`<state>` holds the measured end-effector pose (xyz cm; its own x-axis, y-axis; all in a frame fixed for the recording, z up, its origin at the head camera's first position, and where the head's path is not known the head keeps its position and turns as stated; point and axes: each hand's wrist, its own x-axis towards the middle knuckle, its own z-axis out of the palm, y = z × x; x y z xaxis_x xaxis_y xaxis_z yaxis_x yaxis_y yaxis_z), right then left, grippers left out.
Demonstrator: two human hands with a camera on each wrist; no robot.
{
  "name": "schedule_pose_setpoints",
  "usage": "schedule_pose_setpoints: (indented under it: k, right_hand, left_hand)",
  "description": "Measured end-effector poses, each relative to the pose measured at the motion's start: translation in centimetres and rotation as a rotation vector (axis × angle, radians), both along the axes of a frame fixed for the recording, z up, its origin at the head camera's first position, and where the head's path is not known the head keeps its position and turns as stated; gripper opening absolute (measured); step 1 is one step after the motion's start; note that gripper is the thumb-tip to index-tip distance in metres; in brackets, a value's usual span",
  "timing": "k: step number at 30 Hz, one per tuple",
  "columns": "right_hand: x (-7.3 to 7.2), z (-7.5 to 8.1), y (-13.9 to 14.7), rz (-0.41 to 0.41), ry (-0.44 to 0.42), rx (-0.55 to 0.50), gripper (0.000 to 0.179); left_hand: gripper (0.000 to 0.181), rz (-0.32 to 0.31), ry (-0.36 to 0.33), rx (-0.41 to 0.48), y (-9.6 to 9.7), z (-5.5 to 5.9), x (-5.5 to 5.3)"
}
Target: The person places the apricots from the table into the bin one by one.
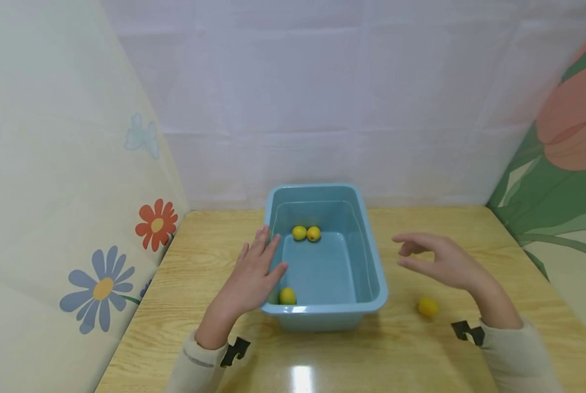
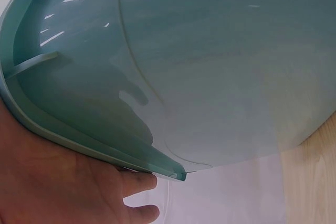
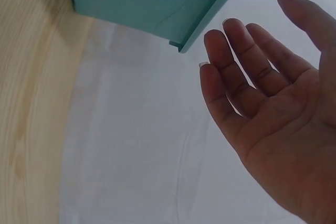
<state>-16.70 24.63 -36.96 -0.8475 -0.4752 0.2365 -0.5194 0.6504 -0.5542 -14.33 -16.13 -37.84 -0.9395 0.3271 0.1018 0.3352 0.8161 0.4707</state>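
A blue plastic bin (image 1: 317,309) stands on the table, with two yellow lemons (image 1: 306,233) side by side toward its far end and another lemon (image 1: 287,296) in its near left corner. My left hand (image 1: 253,278) lies over the bin's left rim, fingers spread and fairly straight; the left wrist view shows the palm (image 2: 63,182) against the outside of that rim. To the right of the bin my right hand (image 1: 437,259) hovers above the table, fingers loosely bent and nothing between them. One more lemon (image 1: 428,307) lies on the table below the right hand.
The wooden table (image 1: 214,256) meets a white cloth backdrop (image 1: 283,109) behind the bin. Printed panels with flowers stand at the left (image 1: 52,191) and right (image 1: 568,218). A black clip-like piece shows at each wrist.
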Motion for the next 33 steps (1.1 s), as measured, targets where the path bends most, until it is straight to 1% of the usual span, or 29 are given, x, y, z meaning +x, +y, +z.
schedule_pose_setpoints:
  k: [6,12,17,21,28,33]
  right_hand:
    - [0.5,-0.6,0.7,-0.023,-0.061,0.004,0.041]
    - [1.0,-1.8,1.5,-0.030,-0.085,0.013,0.042]
    - [1.4,-2.6,2.4,-0.045,-0.133,0.026,0.045]
    - [1.7,-3.2,3.0,-0.057,-0.144,0.022,0.045]
    - [2.0,-4.5,4.3,-0.063,-0.137,0.025,0.044]
    - [2.3,-5.2,5.1,-0.050,-0.137,0.016,0.045]
  left_hand:
    - [0.068,-0.001,0.001,-0.002,0.0,0.1,0.0]
    - [0.068,-0.004,0.003,0.004,0.0,0.0,0.1]
    - [0.068,0.000,0.007,0.007,0.0,0.0,0.1]
    - [0.068,0.001,0.005,0.007,0.0,0.1,0.1]
    - [0.068,-0.005,0.005,0.011,0.0,0.1,0.1]
    - [0.068,-0.004,0.004,0.007,0.0,0.1,0.1]
